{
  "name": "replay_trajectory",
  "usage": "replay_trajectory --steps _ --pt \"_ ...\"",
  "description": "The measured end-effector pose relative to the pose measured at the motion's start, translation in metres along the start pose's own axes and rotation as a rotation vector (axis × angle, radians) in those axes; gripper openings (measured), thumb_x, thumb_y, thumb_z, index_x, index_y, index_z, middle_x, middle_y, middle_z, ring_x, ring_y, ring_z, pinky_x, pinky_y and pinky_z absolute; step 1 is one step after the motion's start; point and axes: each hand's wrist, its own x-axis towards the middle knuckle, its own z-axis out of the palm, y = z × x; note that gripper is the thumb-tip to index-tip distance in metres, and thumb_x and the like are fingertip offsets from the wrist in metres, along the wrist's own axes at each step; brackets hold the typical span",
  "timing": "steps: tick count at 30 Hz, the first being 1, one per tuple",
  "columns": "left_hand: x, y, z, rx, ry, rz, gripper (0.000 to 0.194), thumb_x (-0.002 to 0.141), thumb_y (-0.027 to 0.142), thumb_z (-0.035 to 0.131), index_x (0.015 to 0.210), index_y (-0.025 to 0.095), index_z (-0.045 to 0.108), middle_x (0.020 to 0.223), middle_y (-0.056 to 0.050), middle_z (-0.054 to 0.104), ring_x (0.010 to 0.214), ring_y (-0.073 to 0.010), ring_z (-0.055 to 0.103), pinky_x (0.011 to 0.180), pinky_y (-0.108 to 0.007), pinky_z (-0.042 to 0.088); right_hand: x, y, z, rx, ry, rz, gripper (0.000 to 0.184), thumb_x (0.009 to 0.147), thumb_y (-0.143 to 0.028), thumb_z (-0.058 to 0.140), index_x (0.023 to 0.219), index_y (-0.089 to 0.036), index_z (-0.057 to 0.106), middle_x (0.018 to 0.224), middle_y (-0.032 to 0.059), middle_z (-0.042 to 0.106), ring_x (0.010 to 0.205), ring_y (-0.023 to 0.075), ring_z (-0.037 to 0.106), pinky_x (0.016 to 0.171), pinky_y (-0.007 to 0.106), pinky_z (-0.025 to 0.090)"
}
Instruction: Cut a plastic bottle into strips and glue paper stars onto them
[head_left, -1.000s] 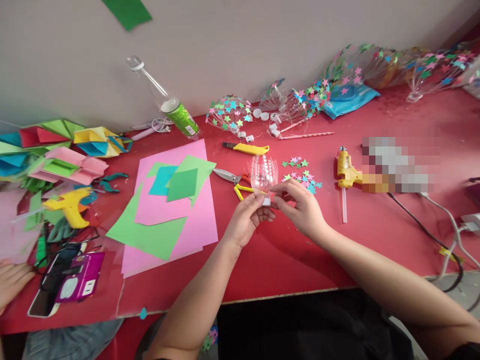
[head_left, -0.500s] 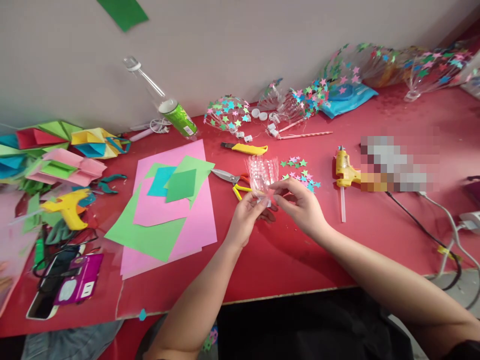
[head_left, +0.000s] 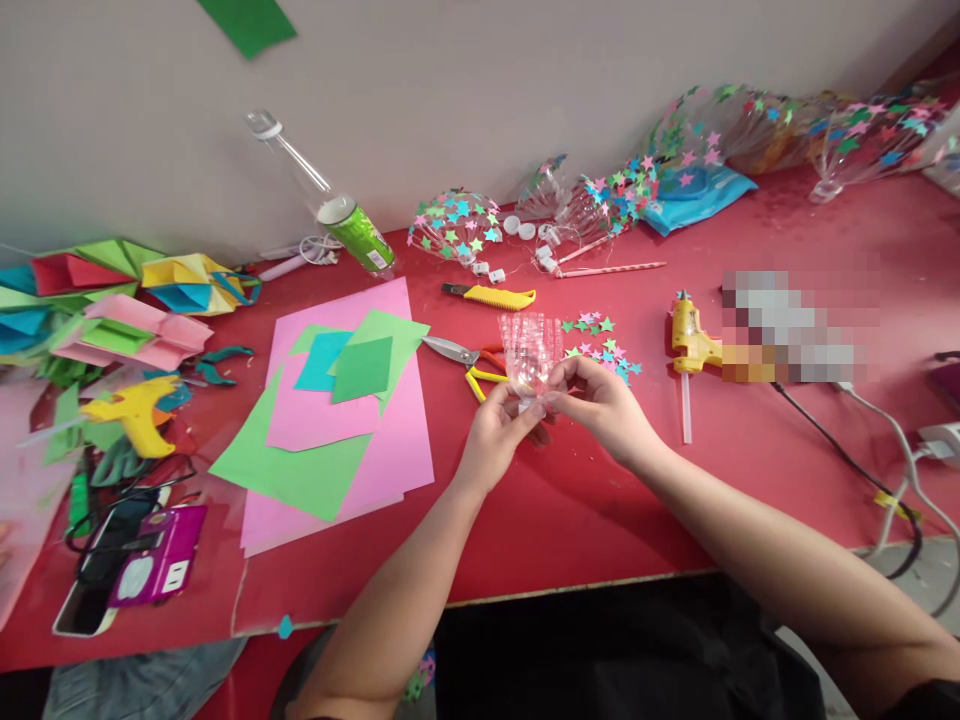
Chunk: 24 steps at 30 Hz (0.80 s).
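A clear plastic bottle piece, its upper end cut into thin strips, is held over the red table with the strips pointing away from me. My left hand is closed around its narrow neck end from the left. Thumb and fingertips of my right hand pinch the same end from the right. Fingers partly hide the neck. Small paper stars lie just beyond my right hand. Scissors with red and yellow handles rest behind my left hand, partly covered by the bottle piece. A yellow box cutter lies farther back.
Pink and green paper sheets are stacked at left. A yellow glue gun stands at right, another glue gun lies at far left. Behind are a clear bottle with a green label, star-covered bottle pieces and a blue packet.
The bottle piece has shifted slightly right and turned a little. My right fingers have closed in on its neck end, and my left hand has moved slightly right with it.
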Motion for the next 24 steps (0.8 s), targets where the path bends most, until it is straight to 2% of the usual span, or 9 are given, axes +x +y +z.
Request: replay_trajectory --steps 5,7,10,13,19,24 --pt "0.0000 0.0026 0.0001 -0.041 -0.027 -0.056 0.046 0.073 0.047 0.076 0.099 0.015 0.056 0.072 -0.003 0.071 0.051 -0.0145 0.065 0.051 -0.025 0.049 0.0013 0.0004 -0.0008 -0.036 -0.052 -0.021 0.017 0.080 -0.027 0.065 0.072 -0.021 0.052 0.064 -0.0045 0.056 0.059 0.0113 0.056 0.063 0.029 0.048" --pt "-0.0005 0.0033 0.0004 -0.051 -0.041 -0.063 0.043 0.074 0.046 0.075 0.098 0.015 0.056 0.072 -0.003 0.071 0.051 -0.0143 0.065 0.050 -0.024 0.049 0.0006 0.0019 -0.0007 -0.128 -0.011 -0.112 0.015 0.083 -0.025 0.062 0.071 -0.021 0.052 0.068 -0.0035 0.055 0.060 0.0111 0.054 0.062 0.029 0.047" --pt "-0.0014 0.0043 0.0006 -0.066 -0.061 -0.068 0.038 0.077 0.045 0.072 0.094 0.016 0.056 0.070 -0.002 0.070 0.051 -0.0136 0.065 0.050 -0.023 0.048 -0.0015 0.0041 -0.0008 -0.392 0.086 -0.313 0.008 0.084 -0.020 0.059 0.077 -0.022 0.057 0.075 -0.0012 0.054 0.067 0.0126 0.053 0.063 0.028 0.046" --pt "-0.0019 0.0059 0.0007 -0.085 -0.068 -0.092 0.037 0.077 0.046 0.072 0.090 0.016 0.056 0.065 0.000 0.066 0.051 -0.0127 0.064 0.050 -0.022 0.048 -0.0037 0.0047 -0.0011 -0.576 0.095 -0.437 0.010 0.087 -0.018 0.057 0.077 -0.022 0.057 0.075 0.0001 0.054 0.068 0.0139 0.051 0.063 0.029 0.045" --pt "-0.0021 0.0088 0.0006 -0.144 -0.056 -0.118 0.042 0.073 0.051 0.074 0.086 0.015 0.056 0.065 0.001 0.064 0.050 -0.0104 0.061 0.050 -0.021 0.046 -0.0054 0.0054 0.0000 -0.597 0.020 -0.513 0.013 0.091 -0.020 0.055 0.079 -0.022 0.060 0.077 0.0010 0.055 0.067 0.0143 0.055 0.064 0.030 0.046" --pt "-0.0018 0.0081 0.0000 -0.158 -0.070 -0.107 0.041 0.074 0.050 0.074 0.085 0.015 0.056 0.066 0.001 0.063 0.051 -0.0107 0.061 0.051 -0.022 0.047 -0.0053 0.0046 0.0009 -0.562 -0.019 -0.502 0.016 0.090 -0.018 0.055 0.075 -0.022 0.057 0.076 0.0007 0.055 0.070 0.0149 0.056 0.064 0.030 0.047"
